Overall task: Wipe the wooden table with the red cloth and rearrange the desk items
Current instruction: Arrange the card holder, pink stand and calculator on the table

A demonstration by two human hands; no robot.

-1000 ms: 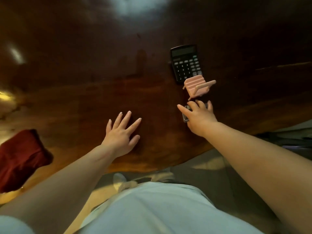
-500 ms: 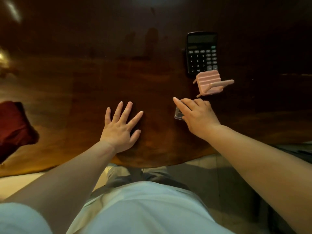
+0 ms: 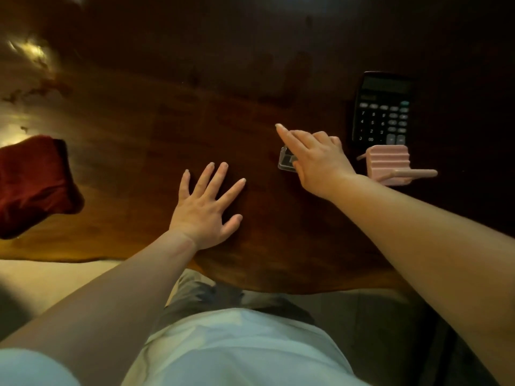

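Note:
My left hand (image 3: 204,207) lies flat on the dark wooden table (image 3: 139,140) with fingers spread, holding nothing. My right hand (image 3: 317,157) rests on a small clear plastic box (image 3: 287,160), fingers curled over it and the index finger stretched forward. Most of the box is hidden under the hand. A black calculator (image 3: 383,110) lies just beyond and right of that hand. A pink ribbed stand (image 3: 390,164) with a pink stick through it sits right of my wrist. The red cloth (image 3: 33,185) lies bunched at the table's left edge.
The table's near edge (image 3: 278,288) curves just in front of my body. Pale floor shows at the lower left. A bright glare reflects off the tabletop at the far left.
My right hand has slid the small clear box to the left, away from the pink stand. The view has shifted left, bringing more of the red cloth into sight. My left hand stays flat.

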